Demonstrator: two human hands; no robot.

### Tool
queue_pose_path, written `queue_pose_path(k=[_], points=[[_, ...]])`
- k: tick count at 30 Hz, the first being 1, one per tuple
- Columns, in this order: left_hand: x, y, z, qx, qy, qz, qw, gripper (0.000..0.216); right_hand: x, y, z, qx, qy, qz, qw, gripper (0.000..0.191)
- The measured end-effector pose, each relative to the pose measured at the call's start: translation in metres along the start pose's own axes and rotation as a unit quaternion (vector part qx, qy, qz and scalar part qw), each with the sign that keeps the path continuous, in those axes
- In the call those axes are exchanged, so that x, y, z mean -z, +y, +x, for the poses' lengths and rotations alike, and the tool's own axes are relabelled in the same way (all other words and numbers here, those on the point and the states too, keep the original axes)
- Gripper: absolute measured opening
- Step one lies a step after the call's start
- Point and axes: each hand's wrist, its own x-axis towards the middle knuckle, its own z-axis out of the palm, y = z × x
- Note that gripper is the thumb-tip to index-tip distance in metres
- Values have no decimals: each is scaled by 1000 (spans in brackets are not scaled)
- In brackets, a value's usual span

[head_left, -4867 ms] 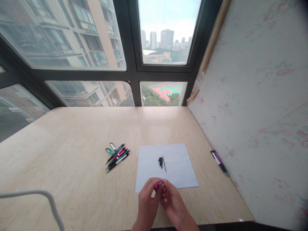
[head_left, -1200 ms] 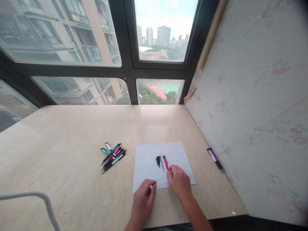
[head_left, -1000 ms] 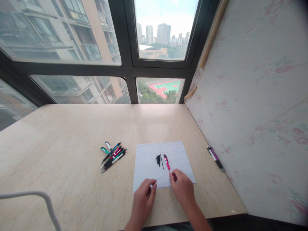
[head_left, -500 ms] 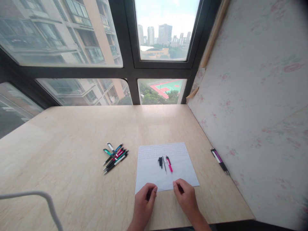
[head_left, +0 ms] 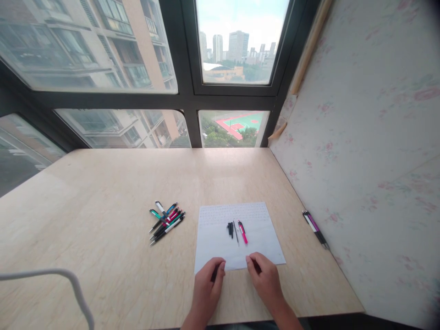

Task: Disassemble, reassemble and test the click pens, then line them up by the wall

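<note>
A white sheet of paper (head_left: 213, 247) with handwriting along its upper part lies in front of me. On it rest pen parts: small black pieces (head_left: 230, 230), a thin dark refill (head_left: 236, 233) and a pink pen barrel (head_left: 243, 232) with a black clip. A tiny pale piece beside the refill is too small to name. My left hand (head_left: 210, 279) rests at the sheet's lower left edge, fingers curled and thumb against the index finger. Near the lower right edge, my right hand (head_left: 264, 275) is curled in a similar pinch. Nothing shows in either hand.
Left of the paper, several click pens (head_left: 167, 223) lie in a crossed pile. Two more pens (head_left: 315, 230) lie by the papered wall (head_left: 371, 183) on the right. A grey cable or tube (head_left: 68, 277) curves over the table (head_left: 113, 192) at lower left. Windows stand behind.
The view has shifted slightly. Both hands stay in nearly the same curled pose by the paper, and the pen parts have not moved.
</note>
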Motion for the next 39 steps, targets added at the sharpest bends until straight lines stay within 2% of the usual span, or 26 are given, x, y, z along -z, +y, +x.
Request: queue_pose_path(k=[4, 9, 12, 15, 18, 21, 24, 28, 30, 34, 39], points=[[-2, -3, 0, 0, 21, -20, 1000, 22, -2, -9, 16, -4, 48, -106, 993, 23], [-2, -3, -1, -3, 34, -23, 999, 26, -5, -21, 45, -30, 33, -239, 970, 12], [-1, 2, 2, 19, 26, -48, 998, 27, -3, -26, 46, -28, 51, -208, 976, 10], [-5, 12, 7, 65, -9, -121, 990, 30, -1, -36, 32, 39, 52, -119, 991, 10], [-14, 21, 12, 108, -21, -212, 971, 30, 0, -48, 15, 104, 11, -61, 993, 11], [-18, 23, 14, 143, 2, -293, 945, 25, 4, -55, 10, 137, -45, -26, 989, 14], [-15, 18, 15, 202, 32, -406, 891, 22, 11, -49, 22, 166, -111, -5, 980, 19], [-7, 14, 14, 293, 53, -548, 782, 19, 12, -29, 52, 132, -56, -91, 985, 24], [-5, 15, 13, 311, 66, -579, 751, 16, 9, -22, 65, 121, -54, -153, 979, 27], [-6, 17, 11, 315, 80, -600, 731, 10, 1, -18, 78, 133, -78, -238, 959, 25], [-5, 17, 9, 311, 76, -607, 727, 6, -3, -16, 80, 142, -94, -264, 949, 21]])
